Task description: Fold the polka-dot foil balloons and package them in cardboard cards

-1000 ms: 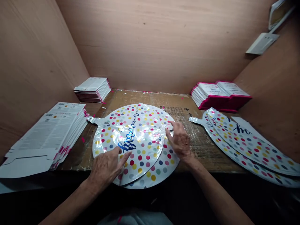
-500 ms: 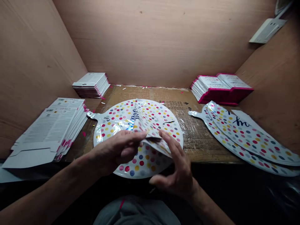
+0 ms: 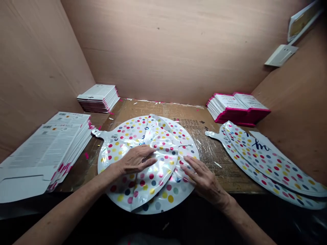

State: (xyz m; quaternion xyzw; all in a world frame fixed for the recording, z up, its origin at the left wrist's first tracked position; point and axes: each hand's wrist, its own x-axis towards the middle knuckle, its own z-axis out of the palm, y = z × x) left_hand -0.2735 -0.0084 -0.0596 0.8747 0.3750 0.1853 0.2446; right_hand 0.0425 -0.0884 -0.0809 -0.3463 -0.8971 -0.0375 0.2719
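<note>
Here, in the head view, a polka-dot foil balloon [image 3: 133, 136] lay flat on the cardboard-covered table [image 3: 219, 166], right in front of the person, with its near edge hanging past the table's front. Its top layer was folded over toward the middle, and the left hand [image 3: 135, 160] rested on that folded flap, palm down, fingers spread and pointing right, open rather than gripping. The right hand [image 3: 204, 180] lay just beside the fold, on the balloon's right part, flat and open too, fingers pointing left toward the other hand; the two were near but apart.

The blue lettering on the balloon was mostly covered by the fold and could not be read. The balloon's near rim dipped into shadow. Both forearms came in from the bottom corners, cut off by the frame.

To the right, a pile of dotted balloons [image 3: 265, 163] ran out of view. A stack of flat cartons [image 3: 43, 149] sat at left, white packs [image 3: 98, 97] behind it, and pink-edged packs [image 3: 237, 107] at back right.
</note>
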